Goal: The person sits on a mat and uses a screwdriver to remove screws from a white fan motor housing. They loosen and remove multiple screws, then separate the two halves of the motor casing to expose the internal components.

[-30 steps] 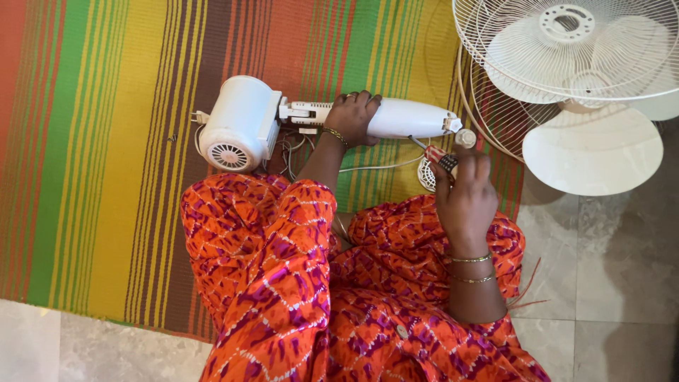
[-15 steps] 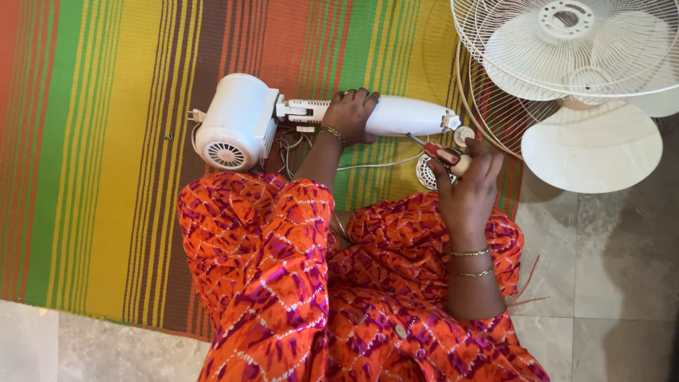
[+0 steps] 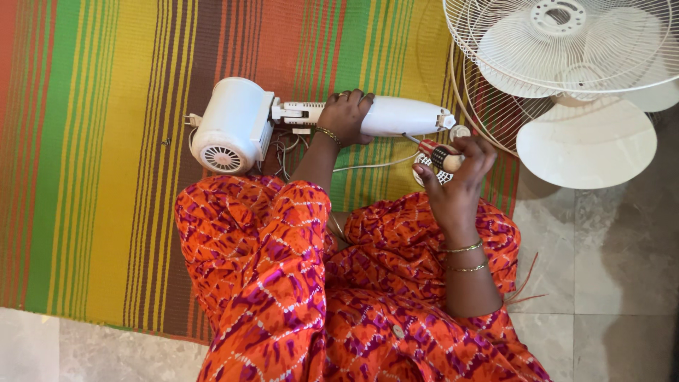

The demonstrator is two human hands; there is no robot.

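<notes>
Almost nothing has moved since the earlier frame; the right hand [image 3: 456, 180] has only shifted a tiny bit near the end of the white fan neck [image 3: 396, 117]. That hand grips a screwdriver [image 3: 435, 151] with a red and black handle, its thin tip touching the neck's right end. The left hand [image 3: 346, 117] is wrapped around the middle of the neck and holds it down on the striped mat [image 3: 106, 141]. To do this well, I think the tip should sit straight in the screw while the other hand stops any rolling. The neck lies flat, long way left to right, with the round motor [image 3: 230, 134] at its left end.
</notes>
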